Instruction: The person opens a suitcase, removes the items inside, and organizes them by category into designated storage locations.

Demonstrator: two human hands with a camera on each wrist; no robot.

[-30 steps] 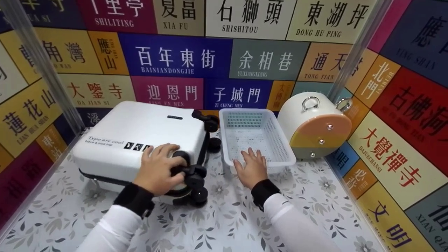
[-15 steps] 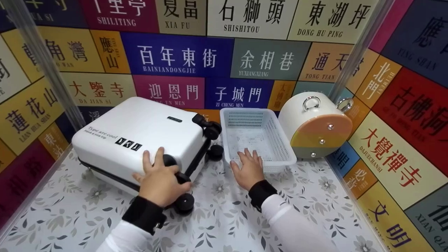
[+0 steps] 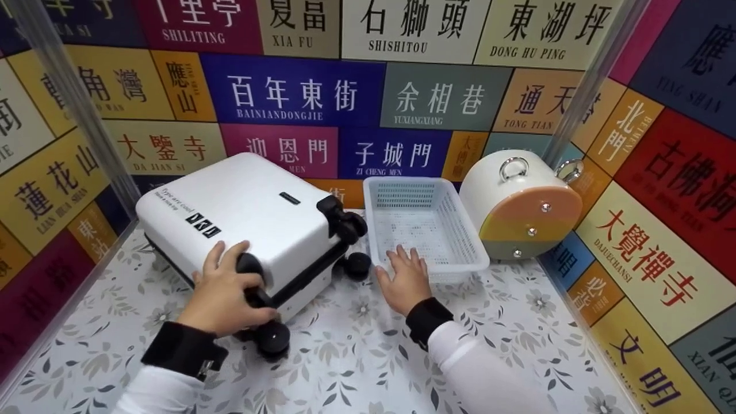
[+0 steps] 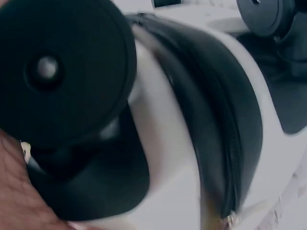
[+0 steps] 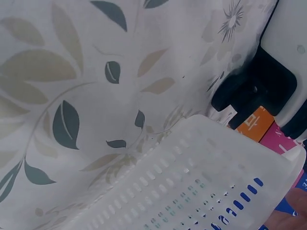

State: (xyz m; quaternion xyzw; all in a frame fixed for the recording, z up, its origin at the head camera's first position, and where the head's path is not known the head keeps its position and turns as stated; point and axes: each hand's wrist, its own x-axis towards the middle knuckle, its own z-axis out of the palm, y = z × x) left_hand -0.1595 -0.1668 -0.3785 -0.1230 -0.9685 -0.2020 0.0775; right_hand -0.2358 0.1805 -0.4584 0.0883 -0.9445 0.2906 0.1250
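Observation:
A white suitcase (image 3: 259,198) lies flat on the left, set at an angle, with its black wheels towards me and to the right. My left hand (image 3: 221,299) grips its near corner around a black wheel (image 3: 249,269), thumb on the right and fingers over the top edge. In the left wrist view that wheel (image 4: 67,72) is close up, beside part of the palm. My right hand (image 3: 405,282) rests at the near rim of a white plastic basket (image 3: 480,253), its fingers spread and fairly straight. Only a bit of this hand shows in the right wrist view.
Right of the basket stands a white rounded case (image 3: 489,178) with a striped orange, yellow and grey front and metal rings. A floral cloth (image 3: 368,356) covers the surface. Sign-printed walls (image 3: 299,86) and clear corner posts enclose the back and sides.
My left hand has swung the suitcase round, its near wheeled corner moving left and towards me, away from the basket. My right hand has barely moved at the basket's rim.

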